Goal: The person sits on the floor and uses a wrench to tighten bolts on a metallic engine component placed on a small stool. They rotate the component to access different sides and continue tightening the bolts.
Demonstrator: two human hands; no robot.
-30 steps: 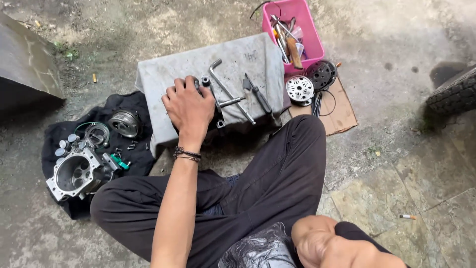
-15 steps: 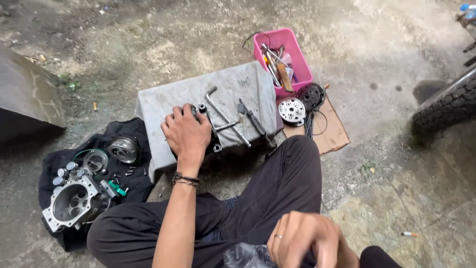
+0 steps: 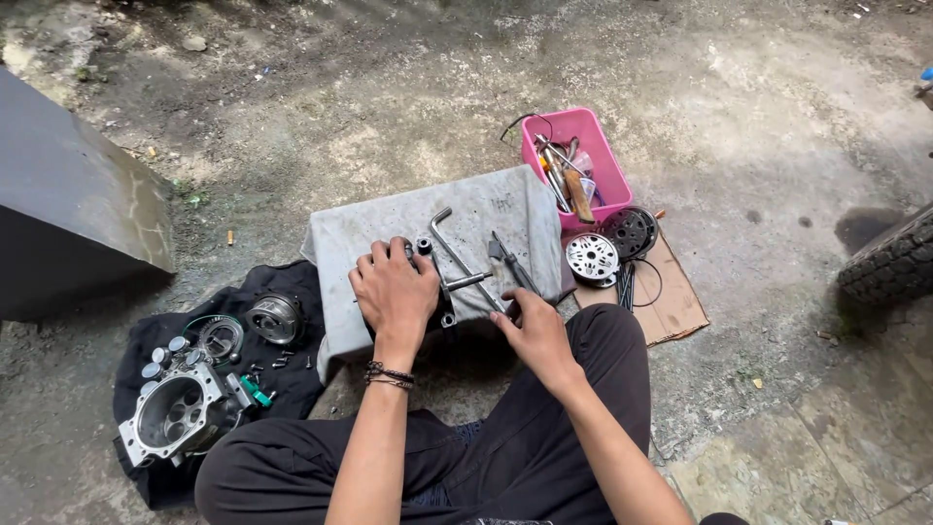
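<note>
My left hand (image 3: 394, 292) lies palm down on a grey cloth (image 3: 486, 206), fingers curled over a dark metal part that it mostly hides. A small socket (image 3: 424, 246) stands at its fingertips. Beside it lies an L-shaped metal wrench (image 3: 450, 245), then a dark-handled tool (image 3: 510, 264). My right hand (image 3: 535, 332) reaches over my knee to the cloth's near edge. Its fingers are spread, hold nothing, and end close to the dark-handled tool's near end.
A pink tray (image 3: 604, 163) of tools stands behind the cloth. A silver disc (image 3: 591, 258) and a black round part (image 3: 630, 231) lie on cardboard (image 3: 675, 309). An engine casing (image 3: 180, 413) and small parts sit on a black cloth at left. A tyre (image 3: 889, 262) is at right, a dark slab (image 3: 68, 214) at left.
My right hand has risen from my lap and reached forward to the cloth's near edge. My left hand stays on the part. The view has tilted slightly.
</note>
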